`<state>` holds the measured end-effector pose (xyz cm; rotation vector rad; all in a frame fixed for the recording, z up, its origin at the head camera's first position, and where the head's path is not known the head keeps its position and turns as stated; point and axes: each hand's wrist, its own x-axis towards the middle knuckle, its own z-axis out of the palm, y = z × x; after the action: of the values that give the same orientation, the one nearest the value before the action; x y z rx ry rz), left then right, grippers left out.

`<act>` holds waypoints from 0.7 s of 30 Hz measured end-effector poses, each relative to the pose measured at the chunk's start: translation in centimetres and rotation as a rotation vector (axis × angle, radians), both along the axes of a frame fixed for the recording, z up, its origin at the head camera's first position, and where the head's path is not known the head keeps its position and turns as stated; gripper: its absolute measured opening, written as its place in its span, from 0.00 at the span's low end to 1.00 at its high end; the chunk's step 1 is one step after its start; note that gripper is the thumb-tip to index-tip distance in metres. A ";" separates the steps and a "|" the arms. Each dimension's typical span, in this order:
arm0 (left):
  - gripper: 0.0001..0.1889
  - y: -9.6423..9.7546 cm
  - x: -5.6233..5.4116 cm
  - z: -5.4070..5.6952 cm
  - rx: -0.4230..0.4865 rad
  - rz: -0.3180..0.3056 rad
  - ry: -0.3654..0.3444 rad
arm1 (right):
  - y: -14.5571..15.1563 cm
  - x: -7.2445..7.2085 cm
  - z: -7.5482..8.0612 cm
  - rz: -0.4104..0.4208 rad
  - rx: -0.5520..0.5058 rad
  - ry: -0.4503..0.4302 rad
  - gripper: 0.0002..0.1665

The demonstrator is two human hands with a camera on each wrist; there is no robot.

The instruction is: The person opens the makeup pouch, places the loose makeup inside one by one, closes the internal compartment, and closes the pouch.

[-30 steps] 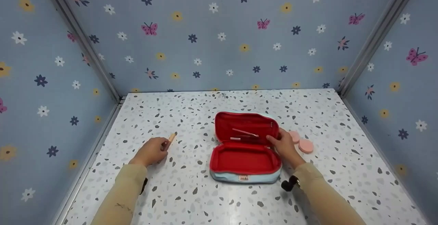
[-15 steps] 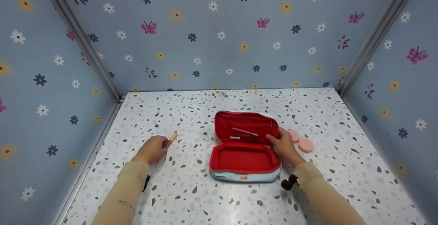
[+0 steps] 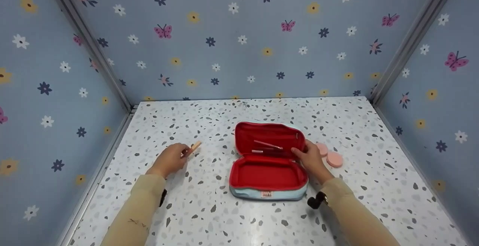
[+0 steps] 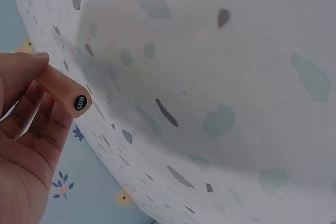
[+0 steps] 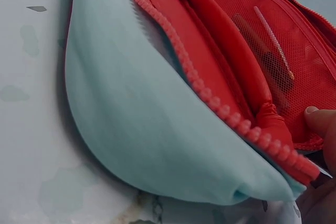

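Observation:
My left hand [image 3: 170, 160] pinches a slim peach lipstick tube [image 4: 62, 88] between thumb and fingers. Its squarish end bears a round black label reading R05. In the head view the tube points up and to the right, low over the left part of the table. A light blue zip pouch [image 3: 243, 193] with red lining lies unzipped at centre right, its lid folded back. My right hand [image 3: 312, 160] grips the right edge of the lid, thumb on the red inside. Behind the lid's mesh pocket [image 5: 310, 61] sit a thin pink stick [image 5: 273, 40] and a darker tube [image 5: 257, 45].
Two round pink discs [image 3: 334, 159] lie just right of my right hand, one partly behind it. The speckled white table [image 3: 209, 216] is bounded by flower-patterned blue panels [image 3: 239, 51] at the back and both sides.
My left hand has shifted slightly right and away from me, and the lipstick tube now leans further to the right. My right hand and the pouch stay where they were.

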<state>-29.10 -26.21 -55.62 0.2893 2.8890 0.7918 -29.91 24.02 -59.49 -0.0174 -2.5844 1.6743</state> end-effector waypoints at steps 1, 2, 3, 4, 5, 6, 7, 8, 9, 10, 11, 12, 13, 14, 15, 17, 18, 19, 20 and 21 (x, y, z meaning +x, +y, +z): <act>0.15 0.2 0.0 0.2 0.004 -0.003 0.006 | 0.0 0.0 0.0 0.001 0.003 -0.005 0.21; 0.16 0.3 -0.1 0.4 0.008 -0.004 0.009 | 0.0 0.0 0.1 0.003 0.001 -0.013 0.21; 0.16 0.5 -0.1 0.6 0.010 -0.003 0.011 | 0.0 0.0 0.1 0.002 -0.004 -0.020 0.21; 0.16 0.6 -0.1 0.8 0.009 -0.005 0.017 | -0.1 0.0 0.2 0.002 -0.006 -0.025 0.21; 0.16 0.8 -0.1 0.9 0.008 -0.006 0.022 | -0.1 0.0 0.2 0.001 -0.008 -0.029 0.21; 0.16 0.9 -0.2 1.1 0.010 -0.008 0.025 | -0.1 0.0 0.2 0.000 -0.010 -0.033 0.21; 0.16 1.0 -0.2 1.2 0.009 -0.011 0.031 | -0.1 0.0 0.2 -0.001 -0.011 -0.035 0.21; 0.15 1.1 -0.2 1.3 0.007 -0.016 0.037 | -0.1 0.0 0.2 0.000 -0.011 -0.037 0.21; 0.15 1.3 -0.2 1.4 0.006 -0.019 0.045 | -0.1 0.0 0.1 -0.003 -0.013 -0.038 0.21; 0.14 1.4 -0.2 1.5 0.005 -0.025 0.055 | -0.1 0.1 0.1 -0.005 -0.013 -0.039 0.21; 0.14 1.5 -0.1 1.6 0.003 -0.028 0.063 | -0.1 0.1 0.1 -0.005 -0.015 -0.040 0.21; 0.14 1.5 -0.1 1.7 0.003 -0.030 0.072 | -0.1 0.1 0.1 -0.005 -0.016 -0.040 0.20; 0.13 1.6 -0.1 1.7 0.002 -0.033 0.080 | -0.1 0.1 0.1 -0.005 -0.017 -0.039 0.20; 0.13 1.7 -0.1 1.8 0.003 -0.035 0.086 | -0.1 0.1 0.1 -0.008 -0.019 -0.038 0.20; 0.13 1.8 -0.1 2.0 0.004 -0.039 0.092 | -0.1 0.1 0.1 -0.009 -0.020 -0.038 0.20; 0.13 2.0 -0.1 2.2 0.008 -0.041 0.099 | -0.1 0.1 0.2 -0.008 -0.017 -0.038 0.20; 0.14 2.1 -0.1 2.3 0.008 -0.042 0.103 | -0.1 0.1 0.2 -0.008 -0.016 -0.038 0.20; 0.14 2.2 -0.2 2.5 0.005 -0.044 0.109 | -0.1 0.0 0.1 -0.008 -0.016 -0.038 0.20; 0.14 2.3 -0.3 2.6 0.002 -0.048 0.115 | -0.1 0.0 0.1 -0.009 -0.015 -0.037 0.20; 0.14 2.4 -0.3 2.7 -0.004 -0.053 0.123 | -0.1 0.0 0.1 -0.009 -0.017 -0.038 0.20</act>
<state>-29.43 -23.78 -52.92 0.4269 2.9824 0.7865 -29.88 23.96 -59.37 -0.0621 -2.5927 1.7098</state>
